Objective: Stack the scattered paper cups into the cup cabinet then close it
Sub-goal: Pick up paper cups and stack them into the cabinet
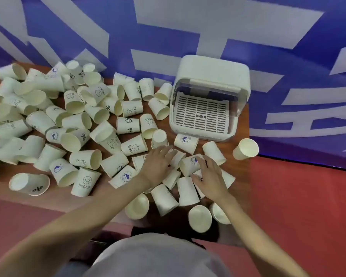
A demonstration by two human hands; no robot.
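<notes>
Many white paper cups [84, 136] lie scattered on a wooden table [54, 196], most on their sides, some with printed faces or logos. The white cup cabinet [210, 96] stands at the table's back right, its lid raised and its slotted tray bare. My left hand [158, 166] lies over cups near the table's front middle, fingers spread and touching a tipped cup [177, 157]. My right hand [210, 176] rests beside it, fingers lightly bent over a cup with a blue logo [190, 163]. Neither hand plainly grips a cup.
A blue and white patterned wall [168, 37] rises right behind the table. Red floor [308, 206] lies to the right and in front. One cup [246, 149] leans at the table's right edge. Several cups [200, 217] stand at the front edge near my body.
</notes>
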